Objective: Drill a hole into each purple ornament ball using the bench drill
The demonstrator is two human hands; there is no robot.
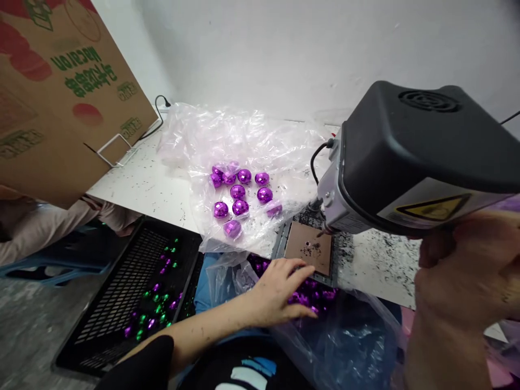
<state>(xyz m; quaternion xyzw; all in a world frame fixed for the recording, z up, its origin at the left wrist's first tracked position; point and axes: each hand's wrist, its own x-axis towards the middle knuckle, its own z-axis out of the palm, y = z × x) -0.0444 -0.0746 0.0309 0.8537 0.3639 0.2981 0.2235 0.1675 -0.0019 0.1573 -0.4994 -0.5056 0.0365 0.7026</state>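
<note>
My left hand (280,292) is open, its fingers spread above shiny purple balls (303,298) in a clear plastic bag (349,336) on my lap. Just beyond its fingertips lies a brown square plate (309,246) with a small hole and dark shavings on it. Over the plate leans a black and silver machine (422,146) with a warning label, like a small bench drill. My right hand (467,265) is curled closed beneath the machine's housing; what it grips is hidden. Several faceted purple balls (239,207) rest on the table in clear plastic film (227,130).
A black crate (114,287) with green and purple balls stands on the left. A printed cardboard box (77,103) leans over the table's left end, near a white wire bracket (116,149). Another person's sleeve (57,227) shows below it. Dark shavings litter the white table (377,260).
</note>
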